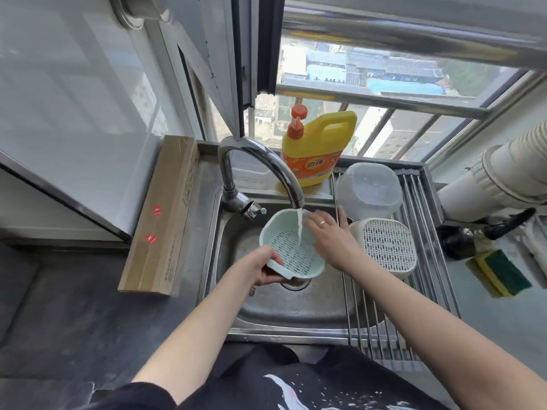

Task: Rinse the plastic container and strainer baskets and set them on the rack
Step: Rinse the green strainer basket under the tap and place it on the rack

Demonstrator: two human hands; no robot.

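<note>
We hold a pale green strainer basket (291,248) over the sink (296,309), tilted under the tap (260,170), and a thin stream of water (299,224) falls into it. Our left hand (265,269) grips the basket's near rim, fingers curled under it and thumb on top. Our right hand (330,232) rests against the basket's far right rim with fingers spread and nearly straight, a ring on one of them. On the rack (426,279) across the sink's right edge, a clear plastic container (368,190) sits upside down at the far end, and a white strainer basket (387,247) lies upside down just in front of it. A yellow soap bottle (316,149) stands at the sink's far edge.
</note>
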